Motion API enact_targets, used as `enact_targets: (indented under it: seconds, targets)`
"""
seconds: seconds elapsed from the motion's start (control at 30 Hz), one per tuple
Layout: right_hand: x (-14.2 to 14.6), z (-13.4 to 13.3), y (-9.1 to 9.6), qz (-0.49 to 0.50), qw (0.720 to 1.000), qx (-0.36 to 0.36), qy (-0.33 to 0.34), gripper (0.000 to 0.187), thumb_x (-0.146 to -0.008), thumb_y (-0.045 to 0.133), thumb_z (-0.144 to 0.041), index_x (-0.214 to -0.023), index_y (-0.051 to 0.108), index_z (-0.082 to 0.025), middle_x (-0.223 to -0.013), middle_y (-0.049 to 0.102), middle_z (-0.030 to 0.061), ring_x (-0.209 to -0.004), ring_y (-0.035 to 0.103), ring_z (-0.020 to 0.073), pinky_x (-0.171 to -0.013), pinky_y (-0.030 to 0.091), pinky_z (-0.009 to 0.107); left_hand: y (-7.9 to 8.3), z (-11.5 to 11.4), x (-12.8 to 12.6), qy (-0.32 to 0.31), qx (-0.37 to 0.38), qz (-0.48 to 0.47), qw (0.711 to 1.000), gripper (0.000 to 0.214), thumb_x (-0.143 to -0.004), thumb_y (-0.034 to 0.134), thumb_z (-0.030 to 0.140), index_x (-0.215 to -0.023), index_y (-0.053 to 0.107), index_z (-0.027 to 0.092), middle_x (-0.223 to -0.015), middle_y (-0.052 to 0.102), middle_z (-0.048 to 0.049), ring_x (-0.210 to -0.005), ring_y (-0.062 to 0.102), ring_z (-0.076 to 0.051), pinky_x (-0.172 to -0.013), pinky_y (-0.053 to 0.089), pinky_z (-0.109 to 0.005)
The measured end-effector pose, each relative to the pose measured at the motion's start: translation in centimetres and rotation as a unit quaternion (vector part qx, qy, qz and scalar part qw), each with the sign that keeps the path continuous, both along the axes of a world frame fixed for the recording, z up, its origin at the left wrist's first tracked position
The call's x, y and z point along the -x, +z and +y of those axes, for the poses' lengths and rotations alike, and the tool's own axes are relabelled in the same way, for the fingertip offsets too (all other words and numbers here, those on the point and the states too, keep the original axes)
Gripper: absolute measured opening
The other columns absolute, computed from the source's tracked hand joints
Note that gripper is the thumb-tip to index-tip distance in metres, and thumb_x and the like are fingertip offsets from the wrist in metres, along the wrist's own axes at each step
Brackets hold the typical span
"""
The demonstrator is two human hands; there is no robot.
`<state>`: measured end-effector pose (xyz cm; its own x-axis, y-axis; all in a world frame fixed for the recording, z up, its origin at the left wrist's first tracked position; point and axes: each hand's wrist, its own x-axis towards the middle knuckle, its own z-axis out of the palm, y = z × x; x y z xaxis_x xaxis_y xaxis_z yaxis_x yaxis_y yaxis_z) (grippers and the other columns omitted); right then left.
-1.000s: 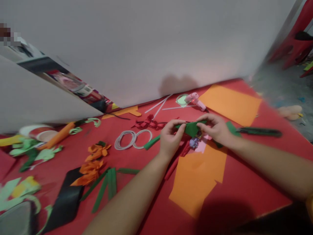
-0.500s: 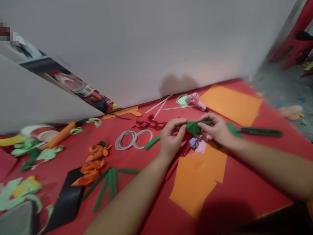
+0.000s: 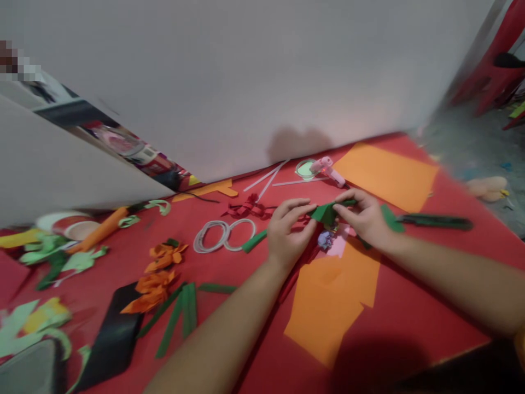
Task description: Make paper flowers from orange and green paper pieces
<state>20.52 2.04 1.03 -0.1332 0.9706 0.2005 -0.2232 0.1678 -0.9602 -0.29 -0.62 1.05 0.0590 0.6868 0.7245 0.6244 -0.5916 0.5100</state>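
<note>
Both hands meet over the middle of a red table point(image 3: 410, 328), pinching a small folded piece of green paper point(image 3: 326, 213). My left hand point(image 3: 289, 232) grips its left side with thumb and fingers pressed together. My right hand point(image 3: 363, 219) pinches its right side. Just under the paper lie a small purple bit point(image 3: 326, 239) and a pink scrap point(image 3: 338, 247). A green paper strip point(image 3: 254, 241) lies left of my left hand.
Orange paper sheets lie near point(image 3: 332, 303) and far right point(image 3: 388, 175). A pink glue gun point(image 3: 328, 168), white sticks, two wire rings point(image 3: 223, 234), red curls, orange paper flowers point(image 3: 158, 271), green strips point(image 3: 180, 314), a black sheet point(image 3: 112, 336) and a dark knife point(image 3: 435, 221) surround the hands. A grey wall stands behind.
The green paper has been folded smaller between the fingertips, and the two hands have drawn slightly closer together. Nothing else on the table has moved.
</note>
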Motion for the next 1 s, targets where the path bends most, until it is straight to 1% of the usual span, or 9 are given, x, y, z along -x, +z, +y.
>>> enact_targets:
  seconds: [0.1,0.23,0.37,0.43,0.53,0.7,0.83,1.0]
  targets:
    - [0.2,-0.4,0.0,-0.001,1.000,0.001,0.007,0.036,-0.082,0.091,-0.050,-0.094,0.071,-0.022,-0.085,0.074,0.0010,-0.069,0.072,0.0149,-0.070,0.067,0.031,0.1,-0.3,0.0,-0.004,-0.025,-0.007,1.000,0.018,-0.091,0.080,0.017,-0.106,0.084,0.026,-0.106,0.081,-0.0041,-0.100,0.078,-0.020,-0.093,0.065,-0.037]
    - [0.4,-1.0,0.0,-0.014,0.999,-0.032,0.005,0.032,-0.084,0.090,-0.047,-0.096,0.071,-0.023,-0.090,0.076,0.0026,-0.078,0.074,0.0170,-0.076,0.067,0.032,0.2,-0.5,-0.1,-0.011,-0.042,-0.029,0.999,0.016,-0.088,0.081,0.016,-0.101,0.084,0.026,-0.096,0.080,-0.0028,-0.089,0.077,-0.018,-0.081,0.064,-0.032]
    - [0.6,-1.5,-0.1,-0.044,0.996,-0.074,0.015,0.028,-0.087,0.087,-0.045,-0.095,0.069,-0.024,-0.097,0.076,0.0047,-0.091,0.075,0.0200,-0.086,0.066,0.037,0.3,-0.5,-0.3,0.007,-0.033,-0.035,0.999,0.009,-0.088,0.081,0.020,-0.095,0.083,0.025,-0.081,0.074,-0.0010,-0.071,0.067,-0.015,-0.063,0.055,-0.027]
    - [0.7,-1.7,-0.2,-0.058,0.994,-0.094,0.018,0.026,-0.089,0.085,-0.043,-0.095,0.068,-0.024,-0.100,0.076,0.0055,-0.095,0.074,0.0207,-0.090,0.065,0.038,0.1,-0.5,-0.3,0.005,-0.026,-0.032,0.999,0.005,-0.089,0.081,0.022,-0.093,0.082,0.025,-0.075,0.072,0.0001,-0.064,0.062,-0.014,-0.059,0.052,-0.027]
    - [0.8,-1.8,-0.3,-0.067,0.992,-0.107,0.016,0.025,-0.091,0.083,-0.042,-0.096,0.067,-0.024,-0.101,0.076,0.0058,-0.097,0.074,0.0209,-0.092,0.064,0.038,-0.2,-0.7,-0.3,-0.012,-0.018,-0.023,1.000,0.004,-0.090,0.081,0.024,-0.094,0.081,0.025,-0.075,0.075,-0.0001,-0.065,0.063,-0.014,-0.062,0.054,-0.028]
    - [0.7,-1.7,-0.4,-0.047,0.995,-0.092,-0.004,0.025,-0.091,0.083,-0.042,-0.097,0.066,-0.024,-0.099,0.073,0.0045,-0.095,0.072,0.0200,-0.088,0.064,0.036,-0.3,-0.9,-0.4,-0.025,0.014,-0.021,0.999,0.012,-0.092,0.081,0.028,-0.103,0.081,0.024,-0.090,0.082,-0.0032,-0.074,0.074,-0.016,-0.069,0.059,-0.028]
    - [0.6,-1.5,-0.2,-0.032,0.995,-0.090,-0.012,0.025,-0.092,0.083,-0.042,-0.097,0.065,-0.025,-0.101,0.072,0.0044,-0.096,0.071,0.0193,-0.087,0.064,0.034,-0.1,-0.9,-0.7,-0.048,0.026,-0.014,0.998,0.022,-0.092,0.079,0.025,-0.114,0.080,0.024,-0.102,0.084,-0.0050,-0.081,0.077,-0.017,-0.072,0.061,-0.028]
    - [0.1,-1.0,0.2,-0.063,0.988,-0.137,-0.023,0.022,-0.093,0.083,-0.040,-0.095,0.066,-0.025,-0.103,0.071,0.0053,-0.098,0.071,0.0203,-0.095,0.063,0.039,0.2,-0.8,-0.7,-0.092,0.051,-0.013,0.994,0.030,-0.092,0.069,0.018,-0.119,0.077,0.025,-0.114,0.082,-0.0088,-0.100,0.077,-0.023,-0.083,0.064,-0.035]
